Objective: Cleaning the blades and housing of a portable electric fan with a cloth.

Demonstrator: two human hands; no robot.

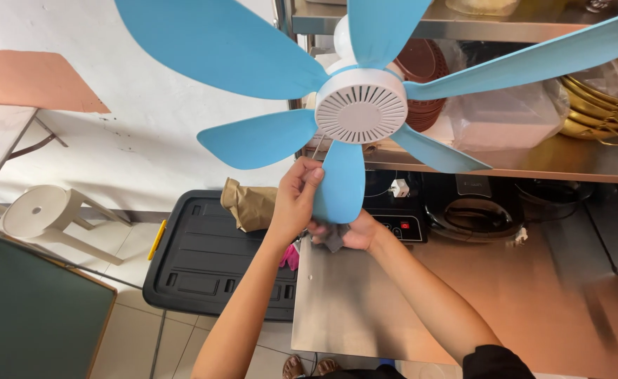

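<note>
A ceiling-type fan with a white vented hub [362,105] and several light blue blades hangs in front of me. One blade [342,179] points down toward me. My left hand [293,198] grips that blade's left edge near its tip, fingers curled over it. My right hand [354,234] is under the blade's tip, closed on a small grey cloth [333,237] pressed against the blade.
Below is a steel counter [421,302] with a black induction cooker [402,210] and a black pot [472,210]. A steel shelf [534,165] holds plastic bags, brown baskets and gold trays. A black lidded bin [218,256] and a white stool [42,210] stand on the tiled floor at left.
</note>
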